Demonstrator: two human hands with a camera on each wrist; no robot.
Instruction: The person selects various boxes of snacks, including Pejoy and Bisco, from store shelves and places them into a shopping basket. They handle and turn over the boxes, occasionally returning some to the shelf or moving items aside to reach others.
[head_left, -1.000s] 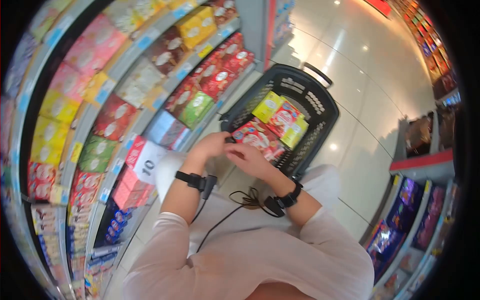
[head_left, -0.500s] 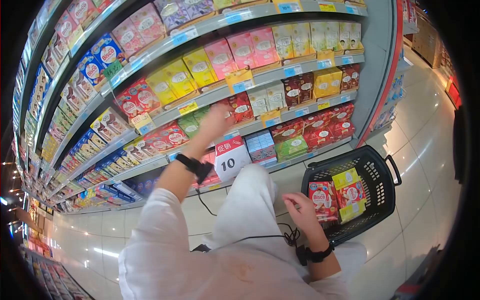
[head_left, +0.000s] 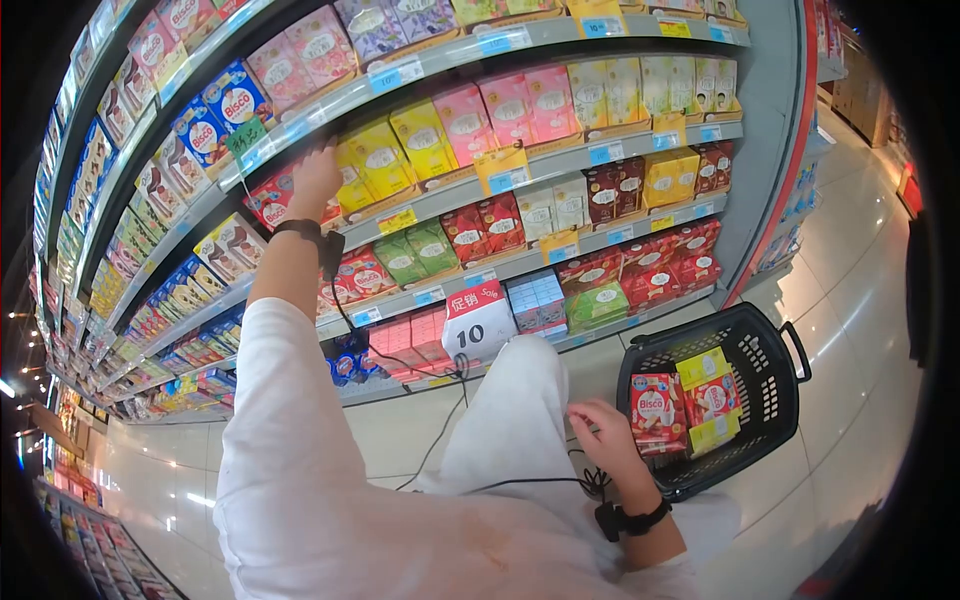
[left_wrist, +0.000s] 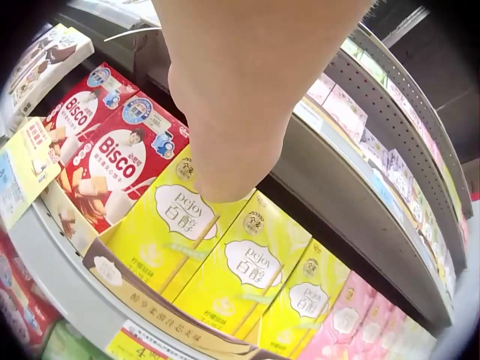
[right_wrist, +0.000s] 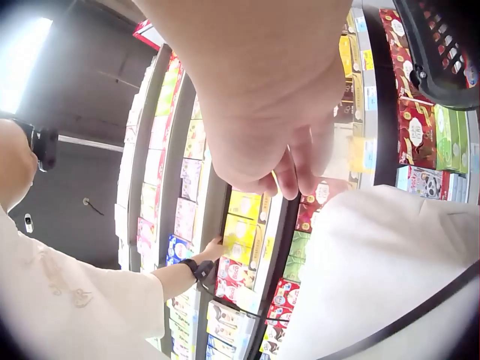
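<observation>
My left hand (head_left: 318,180) reaches into the shelf, over the seam between the red Bisco biscuit boxes (left_wrist: 116,161) and the yellow Pejoy boxes (left_wrist: 247,259). In the left wrist view the hand (left_wrist: 232,120) overlaps the top of the leftmost yellow box, and its fingertips are largely hidden. My right hand (head_left: 605,435) hangs loosely curled with nothing in it, beside my knee and left of the black shopping basket (head_left: 780,415). Inside the basket lie a red Bisco box (head_left: 656,410) and a bundle of yellow and red boxes (head_left: 710,395).
A shelf edge (head_left: 400,75) runs close above the left hand. Below, a "10" sale sign (head_left: 475,325) stands out from the lowest shelf. A black cable (head_left: 440,445) loops between the wrist cameras. Tiled floor (head_left: 840,300) lies around the basket.
My left hand has gone from near the basket to the shelf, then up and left to the red and yellow boxes. My right hand has drawn back from the basket. The view has turned left.
</observation>
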